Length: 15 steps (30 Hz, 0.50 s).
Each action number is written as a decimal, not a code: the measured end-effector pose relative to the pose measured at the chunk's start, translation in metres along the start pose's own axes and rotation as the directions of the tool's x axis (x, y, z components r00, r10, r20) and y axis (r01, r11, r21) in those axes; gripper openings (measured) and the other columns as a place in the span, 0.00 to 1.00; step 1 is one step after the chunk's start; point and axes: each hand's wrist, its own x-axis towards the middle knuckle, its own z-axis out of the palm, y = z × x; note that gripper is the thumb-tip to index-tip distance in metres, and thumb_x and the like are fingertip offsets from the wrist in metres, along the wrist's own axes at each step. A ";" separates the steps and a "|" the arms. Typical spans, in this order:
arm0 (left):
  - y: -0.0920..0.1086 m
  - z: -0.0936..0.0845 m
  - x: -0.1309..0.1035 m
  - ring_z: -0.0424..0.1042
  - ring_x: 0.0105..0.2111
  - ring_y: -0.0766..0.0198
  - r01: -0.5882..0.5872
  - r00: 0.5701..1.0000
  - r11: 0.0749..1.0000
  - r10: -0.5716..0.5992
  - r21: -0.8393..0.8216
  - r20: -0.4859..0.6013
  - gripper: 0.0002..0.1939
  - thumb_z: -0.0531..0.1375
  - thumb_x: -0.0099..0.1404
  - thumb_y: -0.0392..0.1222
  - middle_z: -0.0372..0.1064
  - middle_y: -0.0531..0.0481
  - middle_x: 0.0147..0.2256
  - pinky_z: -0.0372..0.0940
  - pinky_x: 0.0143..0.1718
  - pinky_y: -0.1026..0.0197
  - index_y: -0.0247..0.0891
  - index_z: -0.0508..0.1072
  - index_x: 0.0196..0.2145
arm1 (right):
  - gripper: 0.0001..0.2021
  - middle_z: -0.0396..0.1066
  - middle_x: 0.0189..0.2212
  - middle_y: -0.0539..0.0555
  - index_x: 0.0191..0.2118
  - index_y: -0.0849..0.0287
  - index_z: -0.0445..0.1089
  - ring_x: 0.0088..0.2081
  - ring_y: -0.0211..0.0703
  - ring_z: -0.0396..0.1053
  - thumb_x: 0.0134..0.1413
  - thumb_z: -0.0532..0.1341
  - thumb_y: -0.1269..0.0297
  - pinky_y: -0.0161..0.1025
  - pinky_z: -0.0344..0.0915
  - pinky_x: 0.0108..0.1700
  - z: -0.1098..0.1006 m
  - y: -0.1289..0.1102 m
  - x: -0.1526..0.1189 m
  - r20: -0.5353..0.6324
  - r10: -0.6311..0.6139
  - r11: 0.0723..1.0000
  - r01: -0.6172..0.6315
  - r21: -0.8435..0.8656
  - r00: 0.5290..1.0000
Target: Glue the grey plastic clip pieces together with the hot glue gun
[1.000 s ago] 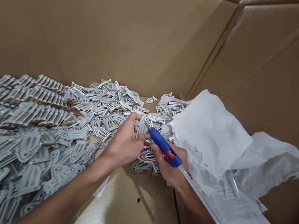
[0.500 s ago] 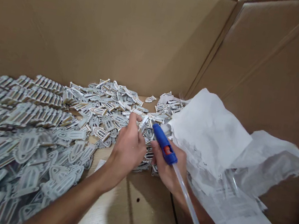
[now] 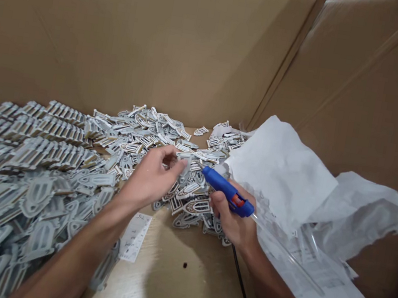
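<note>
My right hand [image 3: 236, 213] grips a blue hot glue gun [image 3: 228, 192], its nozzle pointing up and left. A clear glue stick [image 3: 287, 256] runs out of the gun's back end toward the lower right. My left hand [image 3: 153, 174] pinches a small pale cut-out piece [image 3: 184, 159] between thumb and fingers, just left of the nozzle. Beneath and behind both hands spreads a loose pile of arch-shaped cut-out pieces [image 3: 195, 205], white and grey with brown patterning on some.
Rows of stacked pieces [image 3: 43, 152] and a heap of grey ones [image 3: 40, 194] cover the left. White crumpled paper [image 3: 282, 167] lies at right. A handwritten note [image 3: 135, 237] rests on the wooden table [image 3: 170, 285]. A black cord [image 3: 242, 289] trails from the gun. Cardboard walls [image 3: 145, 34] enclose the back and right.
My left hand has moved left and turned, bringing the pale piece and the note into view. The glue gun has tilted flatter, its back end swinging right along with the glue stick.
</note>
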 end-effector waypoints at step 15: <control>-0.005 0.009 -0.004 0.66 0.32 0.64 -0.028 0.995 0.997 0.021 0.068 0.095 0.04 0.59 0.68 0.40 0.67 0.53 0.30 0.59 0.35 0.60 0.39 0.70 0.34 | 0.22 0.57 0.22 0.46 0.24 0.54 0.57 0.25 0.38 0.56 0.66 0.61 0.50 0.40 0.54 0.28 -0.002 -0.015 0.006 0.084 -0.178 0.974 0.188 -0.130 0.980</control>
